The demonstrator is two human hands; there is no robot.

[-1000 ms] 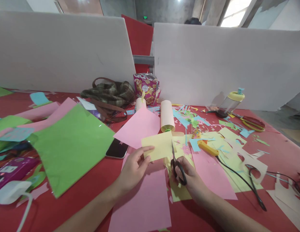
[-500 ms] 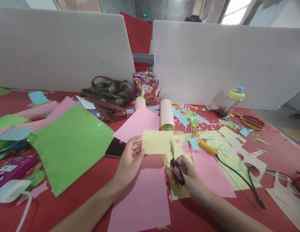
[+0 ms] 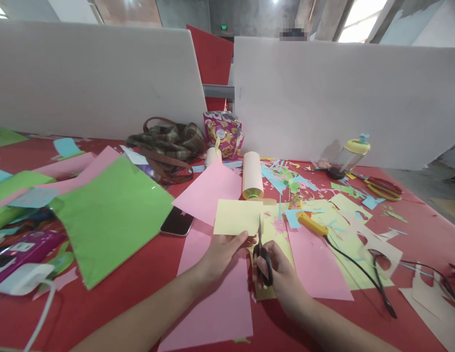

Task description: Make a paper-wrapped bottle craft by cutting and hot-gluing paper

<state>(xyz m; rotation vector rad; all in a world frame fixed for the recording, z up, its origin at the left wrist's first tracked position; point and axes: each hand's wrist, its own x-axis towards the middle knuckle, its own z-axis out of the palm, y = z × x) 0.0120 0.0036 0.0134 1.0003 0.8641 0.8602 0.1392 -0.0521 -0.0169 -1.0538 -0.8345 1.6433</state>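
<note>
A small pale yellow paper rectangle (image 3: 237,216) is pinched at its lower edge by my left hand (image 3: 225,254), the thumb lying on top. My right hand (image 3: 281,274) grips a pair of black-handled scissors (image 3: 262,259), blades pointing away from me. Their tips overlap the paper's right end; whether the blades are parted, I cannot tell. Beneath both hands lie a pink sheet (image 3: 213,303) and a larger yellow sheet (image 3: 277,244). Just beyond the paper stands a cream paper-wrapped cylinder (image 3: 252,173).
A glue gun (image 3: 311,223) with a black cord lies at right, among scraps. Further right are red-handled scissors (image 3: 385,188) and a clear jar (image 3: 348,159). To the left are a phone (image 3: 177,222), a green sheet (image 3: 115,220) and a purple power strip (image 3: 27,252). White panels (image 3: 323,93) stand behind.
My left hand has shifted right, from the paper's left edge to its lower edge near the scissors. The phone shows more fully. My right hand has moved slightly left with the scissors.
</note>
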